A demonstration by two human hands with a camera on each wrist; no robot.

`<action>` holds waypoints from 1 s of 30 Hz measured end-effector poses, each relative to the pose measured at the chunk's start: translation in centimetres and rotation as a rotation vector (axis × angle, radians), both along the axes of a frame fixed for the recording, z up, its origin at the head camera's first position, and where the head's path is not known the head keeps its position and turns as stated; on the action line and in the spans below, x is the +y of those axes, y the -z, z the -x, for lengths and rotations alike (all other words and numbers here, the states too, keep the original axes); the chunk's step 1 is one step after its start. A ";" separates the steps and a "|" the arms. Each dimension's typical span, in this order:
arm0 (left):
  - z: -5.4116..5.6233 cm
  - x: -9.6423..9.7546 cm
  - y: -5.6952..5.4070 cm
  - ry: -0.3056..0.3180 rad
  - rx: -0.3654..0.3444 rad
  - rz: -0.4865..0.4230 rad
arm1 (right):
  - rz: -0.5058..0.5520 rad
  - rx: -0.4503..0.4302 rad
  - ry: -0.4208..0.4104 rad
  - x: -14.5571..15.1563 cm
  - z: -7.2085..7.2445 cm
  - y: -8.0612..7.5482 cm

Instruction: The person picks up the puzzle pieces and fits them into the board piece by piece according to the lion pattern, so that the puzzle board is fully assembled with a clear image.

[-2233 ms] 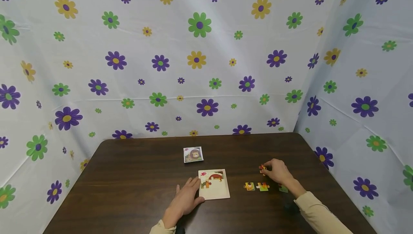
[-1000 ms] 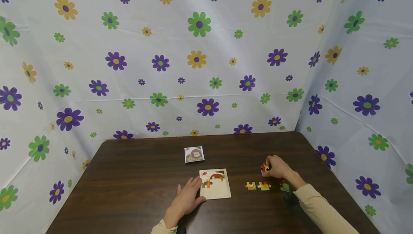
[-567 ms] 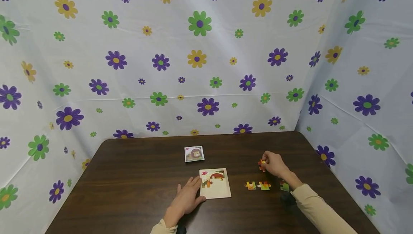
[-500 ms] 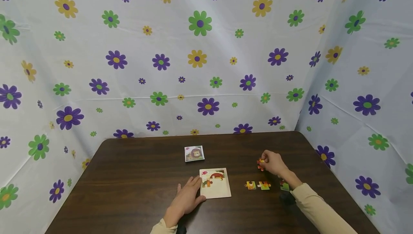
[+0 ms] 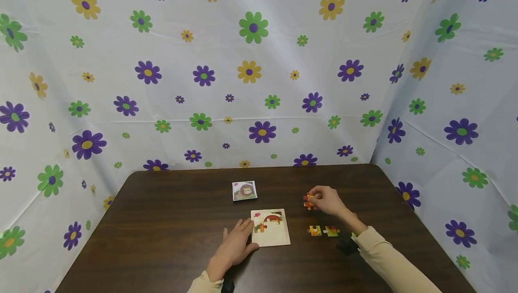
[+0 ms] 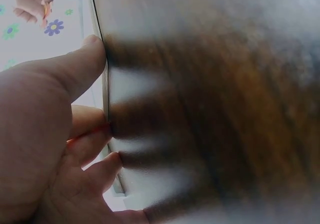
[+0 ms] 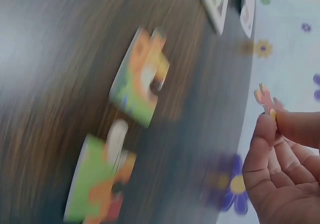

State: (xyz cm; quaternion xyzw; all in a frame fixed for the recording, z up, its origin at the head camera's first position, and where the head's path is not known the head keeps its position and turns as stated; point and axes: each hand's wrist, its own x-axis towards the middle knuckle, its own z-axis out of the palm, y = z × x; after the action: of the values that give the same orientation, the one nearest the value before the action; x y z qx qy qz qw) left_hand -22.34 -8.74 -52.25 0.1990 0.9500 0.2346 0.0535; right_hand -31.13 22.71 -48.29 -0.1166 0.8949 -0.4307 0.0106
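My right hand (image 5: 328,200) pinches a red and orange jigsaw piece (image 5: 308,201) between thumb and fingers, raised over the table right of the puzzle board. In the right wrist view the same jigsaw piece (image 7: 269,100) sticks out past the fingertips. My left hand (image 5: 234,246) lies with fingers extended against the left edge of the square puzzle board (image 5: 273,237), thumb near its lower corner. Several pieces fill the upper part of that board. Two loose pieces, one yellow and orange (image 5: 314,231) and one green and orange (image 5: 332,231), lie to its right.
A small lion picture card (image 5: 244,190) lies behind the board on the dark wooden table (image 5: 162,221). A green piece (image 5: 354,235) is mostly hidden by the right wrist. Flowered white cloth (image 5: 218,140) hangs along the table's back and sides.
My right hand has carried the red and orange jigsaw piece left, toward the puzzle board, after turning it in the fingers. The left hand stays against the board.
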 end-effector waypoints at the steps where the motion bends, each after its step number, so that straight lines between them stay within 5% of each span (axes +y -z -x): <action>1: 0.0 0.0 0.1 0.000 -0.001 0.001 | 0.008 -0.009 -0.010 -0.4 0.0 0.0; 12: 0.0 0.0 -0.2 0.004 -0.011 0.001 | 0.075 -0.059 -0.114 -4.7 -0.4 0.6; 20: 0.2 0.1 -0.2 0.001 0.000 0.008 | 0.100 -0.101 -0.207 -7.7 -1.9 2.0; 30: 0.1 0.2 -0.2 -0.002 0.008 0.002 | 0.012 -0.041 -0.186 -9.8 -2.6 3.8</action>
State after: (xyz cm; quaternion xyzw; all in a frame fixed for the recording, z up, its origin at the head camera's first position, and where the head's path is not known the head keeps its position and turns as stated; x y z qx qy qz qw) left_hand -22.48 -8.55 -52.07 0.1991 0.9506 0.2330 0.0494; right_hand -28.49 12.89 -52.09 -0.1903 0.8772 -0.4354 0.0684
